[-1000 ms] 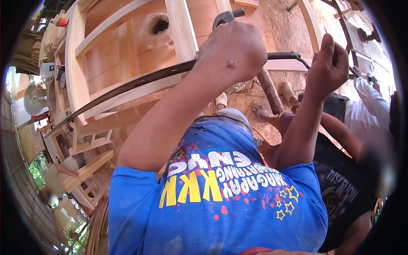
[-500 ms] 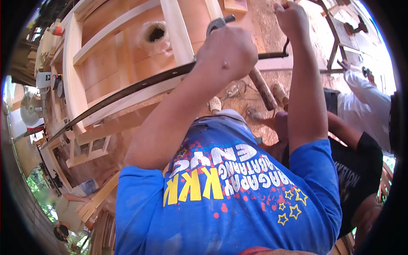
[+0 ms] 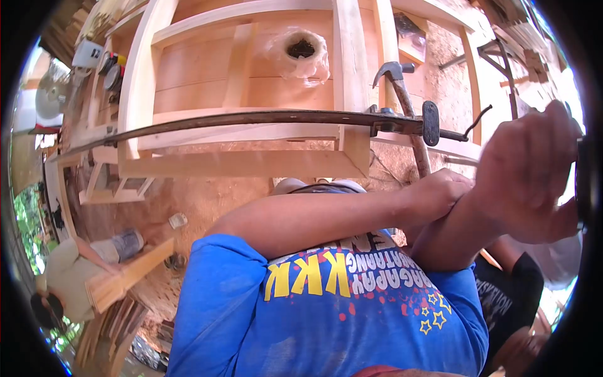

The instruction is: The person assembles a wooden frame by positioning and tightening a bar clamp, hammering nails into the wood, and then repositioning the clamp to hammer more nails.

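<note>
**Hammer gripped low on its handle beside a clamped wooden frame**

The wooden handle of a steel-headed claw hammer (image 3: 405, 103) is grasped by the left hand (image 3: 440, 195), the fingers being closed round the lower end of the shaft. The hammer is held nearly upright, its dark head raised in front of the pale wood and just above the bar clamp. The right hand (image 3: 531, 173) is seen close to the lens at the right edge, its wrist crossed over the left one; whether anything is held in it cannot be told, since the palm side is turned away and the fingers are cut off by the dark rim of the view.

A long, dark, rusted metal bar clamp (image 3: 264, 118) is laid across a pale, unfinished wooden furniture frame (image 3: 245, 163), its black end plate and bent crank handle being set just right of the frame's upright post. In the panel behind the frame, a ragged round hole (image 3: 301, 49) is seen. A blue printed T-shirt (image 3: 326, 301) with yellow and white lettering fills the lower middle of the view. Sawdust-covered ground (image 3: 207, 198) lies beneath the frame. At the lower left, another person in light clothes (image 3: 69, 270) is seated beside a length of timber, and power tools (image 3: 103, 63) are set on a surface at the upper left.
</note>
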`<state>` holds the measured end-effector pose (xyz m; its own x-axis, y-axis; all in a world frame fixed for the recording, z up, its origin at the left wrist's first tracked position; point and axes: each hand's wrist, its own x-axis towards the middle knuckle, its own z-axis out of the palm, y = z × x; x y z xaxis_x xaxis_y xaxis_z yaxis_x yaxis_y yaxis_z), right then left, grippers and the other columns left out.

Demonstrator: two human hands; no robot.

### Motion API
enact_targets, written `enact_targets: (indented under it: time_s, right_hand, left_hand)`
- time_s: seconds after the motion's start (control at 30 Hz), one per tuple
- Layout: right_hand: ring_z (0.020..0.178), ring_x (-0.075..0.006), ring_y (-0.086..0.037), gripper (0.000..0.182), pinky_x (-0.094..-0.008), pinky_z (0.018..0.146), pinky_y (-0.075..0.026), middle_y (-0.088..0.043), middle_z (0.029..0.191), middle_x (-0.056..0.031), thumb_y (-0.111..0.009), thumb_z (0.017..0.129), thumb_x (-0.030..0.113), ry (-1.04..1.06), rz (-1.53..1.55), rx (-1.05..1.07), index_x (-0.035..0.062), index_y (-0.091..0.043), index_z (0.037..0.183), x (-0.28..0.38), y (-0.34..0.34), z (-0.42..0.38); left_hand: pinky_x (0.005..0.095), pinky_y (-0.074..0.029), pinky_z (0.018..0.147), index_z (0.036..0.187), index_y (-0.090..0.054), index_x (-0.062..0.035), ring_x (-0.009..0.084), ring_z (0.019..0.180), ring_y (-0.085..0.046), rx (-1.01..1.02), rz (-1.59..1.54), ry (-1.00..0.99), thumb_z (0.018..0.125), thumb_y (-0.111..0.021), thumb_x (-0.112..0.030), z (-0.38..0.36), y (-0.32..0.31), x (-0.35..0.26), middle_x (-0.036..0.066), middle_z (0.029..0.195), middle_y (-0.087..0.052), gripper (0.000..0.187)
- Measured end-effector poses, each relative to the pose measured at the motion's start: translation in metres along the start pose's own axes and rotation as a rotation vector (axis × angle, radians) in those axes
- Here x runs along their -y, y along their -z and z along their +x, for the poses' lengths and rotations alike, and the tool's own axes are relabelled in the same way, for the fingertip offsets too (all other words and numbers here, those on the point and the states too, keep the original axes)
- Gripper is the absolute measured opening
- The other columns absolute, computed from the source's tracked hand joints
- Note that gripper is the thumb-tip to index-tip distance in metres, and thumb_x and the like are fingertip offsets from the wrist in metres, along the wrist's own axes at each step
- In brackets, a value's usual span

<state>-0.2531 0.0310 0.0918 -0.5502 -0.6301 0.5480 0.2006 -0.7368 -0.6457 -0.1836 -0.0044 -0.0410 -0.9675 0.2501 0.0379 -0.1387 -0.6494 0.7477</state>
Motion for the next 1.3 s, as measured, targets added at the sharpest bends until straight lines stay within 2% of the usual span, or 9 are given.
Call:
enact_targets:
  time_s: [0.1, 0.3, 0.33, 0.47, 0.6, 0.73, 0.83, 1.03, 1.3]
  right_hand:
    - [0.062, -0.0051, -0.053, 0.020, -0.0237, 0.053, -0.046, -0.055, 0.085, 0.0002, -0.076, 0.095, 0.023, -0.063, 0.088, 0.042, 0.0104, -0.060, 0.098, -0.025, -0.015, -0.022]
    - [0.067, -0.0146, -0.052, 0.032, -0.0299, 0.060, -0.046, -0.056, 0.089, -0.0077, -0.065, 0.103, 0.033, -0.114, -0.025, 0.120, 0.0030, -0.055, 0.108, -0.068, -0.047, -0.065]
    - [0.068, -0.0146, -0.053, 0.032, -0.0297, 0.060, -0.046, -0.056, 0.086, -0.0076, -0.065, 0.103, 0.031, -0.125, -0.131, 0.059, 0.0007, -0.056, 0.108, -0.076, -0.055, -0.073]
    - [0.071, -0.0058, -0.047, 0.025, -0.0228, 0.060, -0.038, -0.052, 0.083, -0.0003, -0.071, 0.101, 0.025, -0.438, -1.149, -0.166, 0.0030, -0.060, 0.099, -0.105, -0.064, -0.108]
    - [0.079, -0.0132, -0.058, 0.019, -0.0284, 0.072, -0.046, -0.062, 0.089, -0.0045, -0.077, 0.091, 0.012, -0.695, -1.323, -0.413, 0.0010, -0.064, 0.099, -0.177, -0.089, -0.110]
    - [0.115, -0.0402, -0.061, 0.068, -0.0487, 0.101, -0.048, -0.063, 0.123, -0.0189, -0.092, 0.070, 0.022, -0.583, -1.705, 0.216, 0.0020, -0.063, 0.128, -0.226, -0.142, -0.075]
    - [0.120, -0.0432, -0.058, 0.086, -0.0543, 0.104, -0.045, -0.062, 0.128, -0.0204, -0.093, 0.067, 0.030, -0.605, -1.889, 0.489, 0.0012, -0.056, 0.138, -0.254, -0.138, -0.085]
    - [0.108, -0.0429, -0.059, 0.055, -0.0533, 0.096, -0.045, -0.061, 0.116, -0.0195, -0.083, 0.078, 0.024, -0.453, -2.159, 0.475, 0.0028, -0.057, 0.122, -0.283, -0.122, -0.106]
    - [0.109, -0.0428, -0.055, 0.054, -0.0529, 0.096, -0.041, -0.056, 0.113, -0.0198, -0.078, 0.082, 0.019, -0.497, -2.231, 0.475, 0.0014, -0.051, 0.126, -0.284, -0.122, -0.114]
  left_hand:
    - [0.0322, -0.053, 0.082, 0.102, -0.073, 0.0052, 0.0156, 0.091, -0.066, 0.026, -0.252, 0.184, 0.097, -0.057, -0.020, -0.034, 0.007, -0.019, 0.012, 0.098, -0.073, 0.030]
    - [0.0351, -0.055, 0.080, 0.100, -0.075, 0.0036, 0.0230, 0.088, -0.069, 0.219, 0.216, 0.423, 0.094, -0.061, -0.018, -0.102, 0.041, -0.053, 0.015, 0.101, -0.074, 0.027]
    - [0.0394, -0.056, 0.077, 0.097, -0.076, 0.0017, 0.0325, 0.089, -0.071, 0.331, 0.686, 0.233, 0.090, -0.061, -0.015, -0.115, 0.052, -0.062, 0.018, 0.099, -0.074, 0.024]
    - [0.0479, -0.057, 0.081, 0.108, -0.074, -0.0016, 0.0369, 0.095, -0.073, 0.176, 1.145, 0.002, 0.087, -0.067, -0.012, -0.207, 0.098, -0.078, 0.018, 0.105, -0.073, 0.025]
    - [0.0446, -0.055, 0.089, 0.109, -0.073, -0.0055, 0.0341, 0.102, -0.070, -0.121, 1.227, -0.173, 0.088, -0.069, -0.012, -0.288, 0.145, -0.138, 0.015, 0.109, -0.068, 0.023]
    - [0.0395, -0.055, 0.088, 0.108, -0.072, -0.0043, 0.0292, 0.102, -0.069, -0.556, 1.658, -0.458, 0.085, -0.075, -0.021, -0.325, 0.189, -0.163, 0.012, 0.108, -0.069, 0.028]
    - [0.0399, -0.054, 0.093, 0.103, -0.075, -0.0053, 0.0247, 0.105, -0.070, -0.412, 1.805, -0.084, 0.088, -0.070, -0.025, -0.332, 0.204, -0.150, 0.009, 0.108, -0.071, 0.025]
    - [0.0361, -0.052, 0.090, 0.100, -0.078, -0.0099, 0.0213, 0.101, -0.071, -0.318, 1.805, -0.044, 0.092, -0.064, -0.023, -0.330, 0.213, -0.133, 0.007, 0.107, -0.073, 0.021]
    - [0.0366, -0.051, 0.085, 0.092, -0.080, -0.0114, 0.0199, 0.097, -0.071, -0.364, 1.747, -0.150, 0.090, -0.066, -0.026, -0.339, 0.213, -0.135, 0.005, 0.098, -0.072, 0.020]
